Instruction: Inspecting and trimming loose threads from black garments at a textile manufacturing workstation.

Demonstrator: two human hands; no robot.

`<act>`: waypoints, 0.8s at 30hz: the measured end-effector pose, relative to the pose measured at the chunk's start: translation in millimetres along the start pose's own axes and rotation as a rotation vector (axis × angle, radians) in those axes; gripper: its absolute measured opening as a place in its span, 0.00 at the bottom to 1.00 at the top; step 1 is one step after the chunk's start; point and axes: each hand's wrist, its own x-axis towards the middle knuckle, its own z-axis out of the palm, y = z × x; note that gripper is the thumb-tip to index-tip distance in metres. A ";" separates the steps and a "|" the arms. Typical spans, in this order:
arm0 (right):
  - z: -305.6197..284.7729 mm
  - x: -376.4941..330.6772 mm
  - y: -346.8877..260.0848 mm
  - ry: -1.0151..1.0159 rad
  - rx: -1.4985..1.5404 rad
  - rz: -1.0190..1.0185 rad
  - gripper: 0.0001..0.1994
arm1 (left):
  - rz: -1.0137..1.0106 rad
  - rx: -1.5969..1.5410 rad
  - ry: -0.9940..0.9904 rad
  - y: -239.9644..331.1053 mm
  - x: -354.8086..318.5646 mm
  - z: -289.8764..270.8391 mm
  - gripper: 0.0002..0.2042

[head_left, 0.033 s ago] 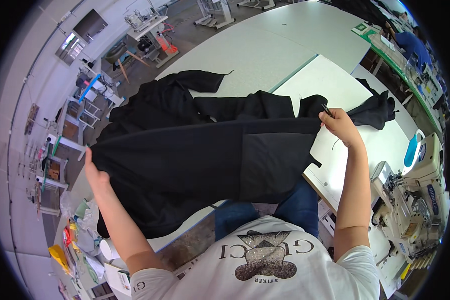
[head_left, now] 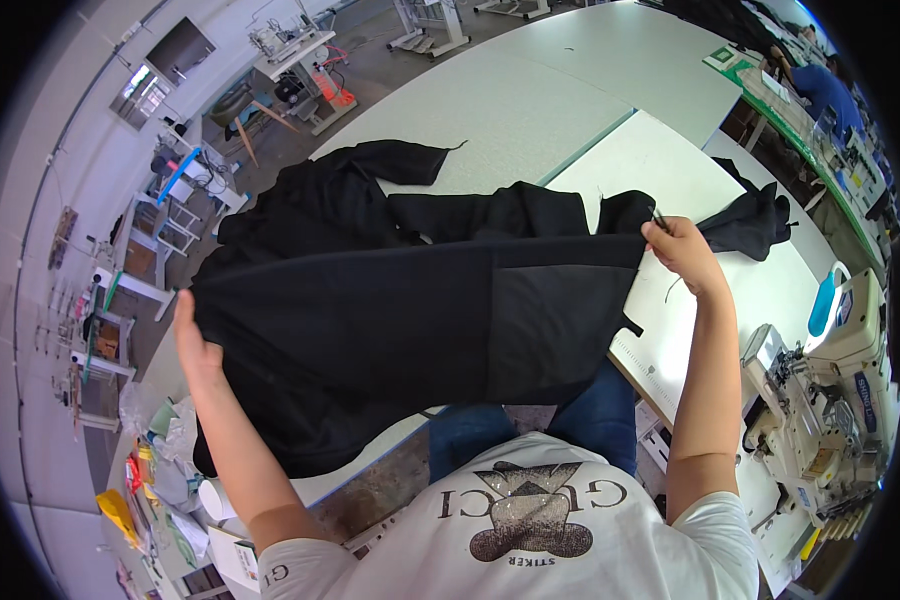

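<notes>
A black garment piece point(head_left: 390, 320) is stretched between my two hands, its top edge nearly straight. Near its right end a large rectangular black patch point(head_left: 550, 325), like a pocket, lies on the cloth. My left hand point(head_left: 196, 335) grips the left end, with its fingers partly behind the fabric. At the upper right corner my right hand point(head_left: 682, 252) pinches the cloth. A thin dark pointed tool point(head_left: 658, 216), like tweezers, sticks up from that hand. The lower left of the piece hangs in folds over the table edge.
More black garments point(head_left: 320, 205) lie heaped behind the piece on the pale table point(head_left: 490, 120). Another black bundle point(head_left: 750, 225) rests at the right. A sewing machine point(head_left: 820, 400) stands close on my right. Bags and a white cylinder point(head_left: 216, 499) sit at lower left.
The garment piece and my left hand have shifted slightly to the right. My right hand has moved a little the same way, and the dark tool in it has tilted slightly.
</notes>
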 end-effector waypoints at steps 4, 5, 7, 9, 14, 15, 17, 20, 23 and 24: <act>-33.2 -1.5 20.2 0.269 1.007 -0.166 0.09 | 0.377 1.296 -0.715 -6.3 -52.5 57.5 0.32; -45.0 -2.7 18.1 0.477 1.184 -0.265 0.08 | 0.314 1.366 -0.872 -15.0 -66.1 62.1 0.37; -52.1 -14.6 -43.7 0.770 1.524 -0.489 0.07 | 0.197 1.889 -1.153 -25.8 -100.5 95.7 0.43; -102.4 -10.2 -10.3 -0.077 1.492 -0.900 0.10 | 0.309 2.067 -1.386 -65.2 -109.3 115.4 0.26; -109.9 9.2 -43.0 0.399 1.154 -0.756 0.09 | 0.763 1.500 -0.757 -74.6 -16.3 249.1 0.06; -108.5 10.0 -56.1 0.621 1.166 -0.580 0.10 | 0.897 1.277 -0.463 -55.1 45.8 262.0 0.07; -81.2 -3.5 -99.5 0.848 0.984 -0.591 0.10 | 0.987 1.006 0.122 56.8 135.1 285.7 0.09; -42.9 -26.9 -111.9 0.291 1.060 -0.929 0.14 | 0.643 -0.594 0.218 266.2 155.6 229.2 0.09; 35.4 -33.9 -112.4 0.254 0.690 -0.948 0.15 | 0.660 -0.501 -0.175 237.7 113.1 186.7 0.12; 62.9 -32.2 -111.4 0.166 0.527 -0.931 0.15 | 0.663 -0.446 -0.362 219.6 82.2 139.8 0.14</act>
